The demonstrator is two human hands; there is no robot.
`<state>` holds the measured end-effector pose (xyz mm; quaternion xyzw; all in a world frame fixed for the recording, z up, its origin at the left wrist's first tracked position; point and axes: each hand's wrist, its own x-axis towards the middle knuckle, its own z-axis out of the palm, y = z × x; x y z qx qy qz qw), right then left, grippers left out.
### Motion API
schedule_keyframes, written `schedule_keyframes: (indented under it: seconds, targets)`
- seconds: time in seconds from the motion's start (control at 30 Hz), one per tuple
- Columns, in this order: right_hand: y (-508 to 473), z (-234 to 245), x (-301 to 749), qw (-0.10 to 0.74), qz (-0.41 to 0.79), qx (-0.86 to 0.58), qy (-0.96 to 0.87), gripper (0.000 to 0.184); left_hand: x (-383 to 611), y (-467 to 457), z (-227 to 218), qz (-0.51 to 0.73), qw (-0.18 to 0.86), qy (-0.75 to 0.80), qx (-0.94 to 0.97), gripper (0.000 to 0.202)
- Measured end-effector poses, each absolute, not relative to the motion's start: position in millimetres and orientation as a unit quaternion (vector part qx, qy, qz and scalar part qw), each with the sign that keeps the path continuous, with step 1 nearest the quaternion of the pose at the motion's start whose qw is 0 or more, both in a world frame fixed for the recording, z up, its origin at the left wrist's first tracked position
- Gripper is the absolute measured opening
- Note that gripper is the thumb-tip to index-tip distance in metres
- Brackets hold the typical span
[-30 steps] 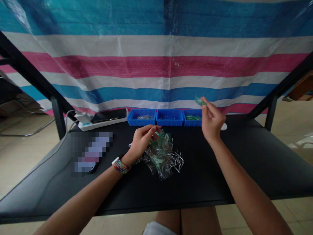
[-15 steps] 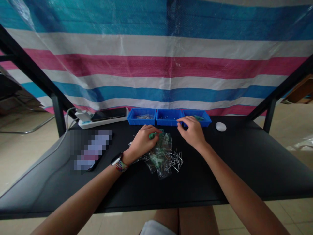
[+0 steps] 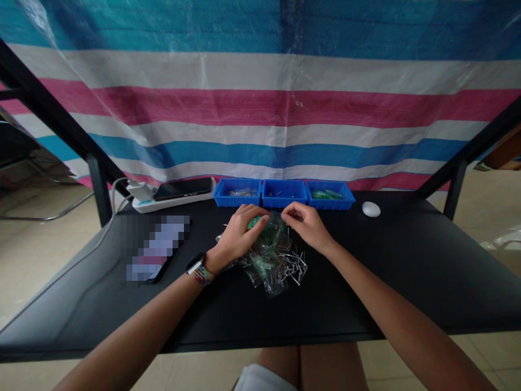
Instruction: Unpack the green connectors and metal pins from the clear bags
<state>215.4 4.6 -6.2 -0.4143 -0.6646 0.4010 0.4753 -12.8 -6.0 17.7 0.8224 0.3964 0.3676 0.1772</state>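
Observation:
A heap of small clear packets with green parts (image 3: 266, 259) lies mid-table, with loose metal pins (image 3: 295, 263) at its right side. My left hand (image 3: 238, 236) rests on the heap's far left, fingers curled round a small green piece. My right hand (image 3: 305, 225) is at the heap's far edge, fingertips pinched together on a packet. Behind the heap stand three blue trays: the left tray (image 3: 240, 200) and the middle tray (image 3: 285, 200) hold a few small parts, the right tray (image 3: 342, 203) holds green pieces.
A white power strip (image 3: 142, 202) with a plug, cable and a dark phone (image 3: 183, 189) lies at the back left. A blurred flat object (image 3: 157, 247) sits left of the heap. A white round object (image 3: 370, 209) is at the back right. A striped tarp (image 3: 260, 103) hangs behind the black table (image 3: 407, 271).
My right hand, which held a green piece up over the right tray, came down and moved left to the heap's far edge. My left hand has stayed on the heap.

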Motion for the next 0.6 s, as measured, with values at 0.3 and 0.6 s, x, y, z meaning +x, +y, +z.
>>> schedule_keyframes:
  seconds: [0.3,0.6]
  targets:
    - [-1.1,-1.8,207.8,0.52,0.526,-0.39,-0.549,0.033,-9.6,-2.5,10.6,0.424,0.337,0.397,0.741,0.021]
    - [-5.5,-1.6,202.3,0.512,0.496,-0.381,-0.589,0.03,-5.4,-4.6,13.8,0.465,0.429,0.391,0.668,0.024]
